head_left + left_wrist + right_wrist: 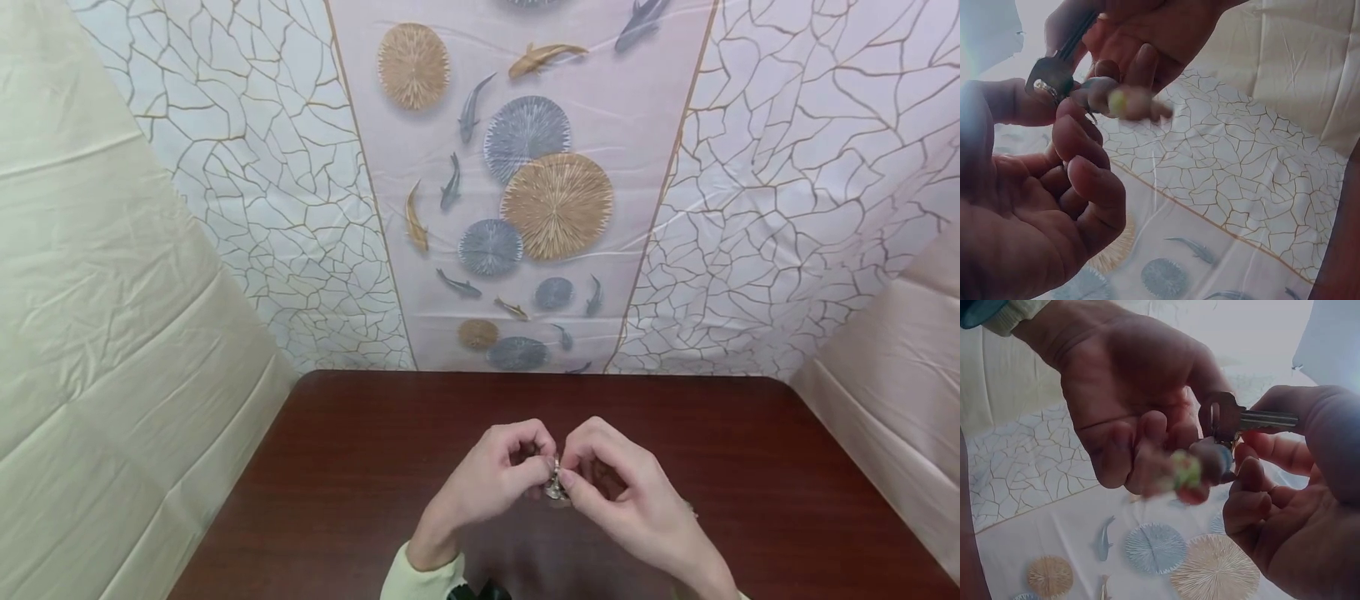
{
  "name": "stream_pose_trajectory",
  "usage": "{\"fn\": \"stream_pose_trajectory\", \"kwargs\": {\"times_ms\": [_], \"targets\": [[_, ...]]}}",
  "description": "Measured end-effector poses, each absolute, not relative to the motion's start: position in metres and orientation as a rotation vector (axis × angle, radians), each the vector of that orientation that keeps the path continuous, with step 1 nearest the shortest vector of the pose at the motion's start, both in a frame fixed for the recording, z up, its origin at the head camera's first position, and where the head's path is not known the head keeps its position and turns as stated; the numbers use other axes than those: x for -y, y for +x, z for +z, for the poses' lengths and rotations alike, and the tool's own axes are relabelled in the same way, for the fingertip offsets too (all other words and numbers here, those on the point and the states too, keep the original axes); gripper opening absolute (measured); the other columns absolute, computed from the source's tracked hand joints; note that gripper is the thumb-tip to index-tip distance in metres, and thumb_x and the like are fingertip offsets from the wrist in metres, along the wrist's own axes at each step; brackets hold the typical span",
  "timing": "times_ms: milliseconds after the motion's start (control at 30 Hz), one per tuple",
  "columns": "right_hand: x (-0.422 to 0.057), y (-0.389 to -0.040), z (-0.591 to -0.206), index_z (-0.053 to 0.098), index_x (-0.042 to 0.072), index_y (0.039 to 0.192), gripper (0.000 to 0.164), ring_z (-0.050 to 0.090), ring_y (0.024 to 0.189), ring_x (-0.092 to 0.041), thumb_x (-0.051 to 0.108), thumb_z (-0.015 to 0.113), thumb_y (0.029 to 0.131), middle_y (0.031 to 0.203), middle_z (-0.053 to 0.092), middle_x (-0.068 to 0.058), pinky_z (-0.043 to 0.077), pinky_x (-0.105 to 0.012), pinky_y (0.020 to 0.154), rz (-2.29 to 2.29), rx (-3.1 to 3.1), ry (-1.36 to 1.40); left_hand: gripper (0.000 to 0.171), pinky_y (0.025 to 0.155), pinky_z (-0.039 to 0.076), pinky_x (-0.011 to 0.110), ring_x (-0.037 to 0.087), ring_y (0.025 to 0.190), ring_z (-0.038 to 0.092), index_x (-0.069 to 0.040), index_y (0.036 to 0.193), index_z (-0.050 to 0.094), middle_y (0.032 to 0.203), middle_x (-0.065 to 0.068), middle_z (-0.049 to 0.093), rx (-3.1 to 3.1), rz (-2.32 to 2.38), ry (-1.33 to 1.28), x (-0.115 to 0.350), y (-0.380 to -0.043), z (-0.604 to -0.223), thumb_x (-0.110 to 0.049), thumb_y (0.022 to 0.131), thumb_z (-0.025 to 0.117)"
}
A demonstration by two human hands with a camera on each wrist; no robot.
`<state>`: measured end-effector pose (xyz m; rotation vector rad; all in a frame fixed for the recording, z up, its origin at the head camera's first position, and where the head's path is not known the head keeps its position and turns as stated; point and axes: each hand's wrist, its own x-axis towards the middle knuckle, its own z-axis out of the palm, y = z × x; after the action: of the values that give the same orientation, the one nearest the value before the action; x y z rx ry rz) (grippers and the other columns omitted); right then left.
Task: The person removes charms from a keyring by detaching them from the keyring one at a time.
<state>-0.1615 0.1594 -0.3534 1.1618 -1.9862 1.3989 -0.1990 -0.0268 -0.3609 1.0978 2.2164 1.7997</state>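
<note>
Both hands meet over the table, working on a small metal key (1221,419) with a thin ring (1233,447) at its head. My left hand (495,471) pinches the ring beside the key's head, thumb and forefinger right at it. My right hand (637,496) pinches the key, whose blade (1272,419) points toward this hand in the right wrist view. Below the key hangs a small charm (1125,103), pinkish with a yellow-green patch and blurred. In the head view the shiny metal (556,487) shows between the fingertips, partly hidden.
A dark reddish-brown table (360,450) lies under the hands. Patterned cloth (525,283) with fish and round leaf shapes hangs behind it. Pale cloth walls (112,333) stand on both sides. A dark object (480,590) shows at the bottom edge near the left sleeve (420,575).
</note>
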Motion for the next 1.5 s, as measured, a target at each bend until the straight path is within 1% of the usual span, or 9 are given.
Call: {"fn": "stream_pose_trajectory", "kwargs": {"times_ms": [233, 400, 533, 633, 833, 933, 1233, 1367, 1500], "targets": [[-0.159, -0.163, -0.354, 0.059, 0.01, 0.091, 0.038, 0.049, 0.068, -0.003, -0.022, 0.066, 0.074, 0.09, 0.055, 0.001, 0.041, -0.013, 0.052, 1.326, 1.975, 1.145, 0.009, 0.053, 0.043, 0.015, -0.002, 0.059, 0.05, -0.007, 0.081, 0.056, 0.069, 0.005, 0.055, -2.228, 1.761, 1.098, 0.025, -0.198, -0.361, -0.001, 0.087, 0.054], [-0.161, -0.163, -0.355, 0.059, 0.007, 0.092, 0.028, 0.053, 0.068, -0.003, -0.017, 0.066, 0.08, 0.092, 0.057, 0.002, 0.045, -0.014, 0.052, 1.352, 1.993, 1.085, 0.003, 0.055, 0.051, 0.02, 0.002, 0.061, 0.055, -0.007, 0.093, 0.057, 0.074, 0.013, 0.061, -2.169, 1.81, 1.1, 0.026, -0.197, -0.361, -0.007, 0.095, 0.055], [-0.162, -0.161, -0.353, 0.06, 0.006, 0.093, 0.023, 0.054, 0.068, -0.004, -0.014, 0.066, 0.083, 0.09, 0.058, -0.001, 0.045, -0.016, 0.05, 1.397, 1.986, 0.989, 0.003, 0.055, 0.055, 0.024, 0.011, 0.06, 0.059, -0.009, 0.099, 0.056, 0.076, 0.013, 0.063, -2.146, 1.799, 1.237, 0.03, -0.196, -0.36, -0.011, 0.097, 0.056], [-0.164, -0.159, -0.351, 0.06, 0.008, 0.094, 0.026, 0.055, 0.069, -0.004, -0.015, 0.065, 0.083, 0.088, 0.058, -0.004, 0.044, -0.018, 0.049, 1.413, 2.001, 0.913, 0.005, 0.057, 0.057, 0.025, 0.012, 0.065, 0.063, -0.007, 0.101, 0.056, 0.08, 0.014, 0.065, -2.099, 1.807, 1.384, 0.03, -0.195, -0.36, -0.008, 0.096, 0.057], [-0.164, -0.156, -0.348, 0.06, 0.008, 0.093, 0.024, 0.055, 0.069, -0.004, -0.014, 0.065, 0.084, 0.088, 0.057, -0.002, 0.044, -0.019, 0.049, 1.41, 2.034, 0.847, 0.007, 0.062, 0.056, 0.021, -0.003, 0.075, 0.059, -0.007, 0.101, 0.059, 0.085, 0.009, 0.066, -2.152, 1.797, 1.589, 0.027, -0.195, -0.36, -0.005, 0.094, 0.06], [-0.164, -0.156, -0.347, 0.06, 0.008, 0.093, 0.026, 0.054, 0.068, -0.004, -0.015, 0.065, 0.083, 0.089, 0.057, -0.002, 0.044, -0.019, 0.048, 1.41, 2.026, 0.854, 0.007, 0.061, 0.053, 0.018, -0.002, 0.075, 0.056, -0.008, 0.099, 0.062, 0.084, 0.006, 0.066, -2.198, 1.804, 1.634, 0.026, -0.196, -0.361, -0.004, 0.093, 0.062], [-0.163, -0.158, -0.349, 0.06, 0.005, 0.091, 0.025, 0.053, 0.069, -0.003, -0.017, 0.065, 0.081, 0.089, 0.057, 0.0, 0.044, -0.019, 0.049, 1.387, 1.975, 0.885, 0.012, 0.063, 0.056, 0.021, 0.004, 0.074, 0.059, -0.003, 0.092, 0.064, 0.081, 0.008, 0.065, -2.288, 1.84, 1.726, 0.025, -0.186, -0.347, 0.008, 0.086, 0.064], [-0.162, -0.159, -0.351, 0.06, 0.007, 0.091, 0.032, 0.054, 0.069, -0.004, -0.022, 0.064, 0.077, 0.088, 0.057, -0.001, 0.044, -0.017, 0.049, 1.37, 1.942, 0.9, 0.013, 0.061, 0.054, 0.018, 0.004, 0.07, 0.056, -0.003, 0.089, 0.063, 0.078, 0.007, 0.063, -2.318, 1.827, 1.753, 0.026, -0.178, -0.333, 0.009, 0.084, 0.064], [-0.16, -0.16, -0.352, 0.061, 0.008, 0.09, 0.037, 0.054, 0.069, -0.004, -0.024, 0.065, 0.072, 0.086, 0.057, 0.0, 0.044, -0.016, 0.051, 1.326, 1.919, 0.881, 0.013, 0.061, 0.053, 0.016, 0.006, 0.069, 0.059, -0.003, 0.089, 0.064, 0.079, 0.006, 0.064, -2.332, 1.82, 1.797, 0.025, -0.18, -0.338, 0.009, 0.084, 0.065]]}}
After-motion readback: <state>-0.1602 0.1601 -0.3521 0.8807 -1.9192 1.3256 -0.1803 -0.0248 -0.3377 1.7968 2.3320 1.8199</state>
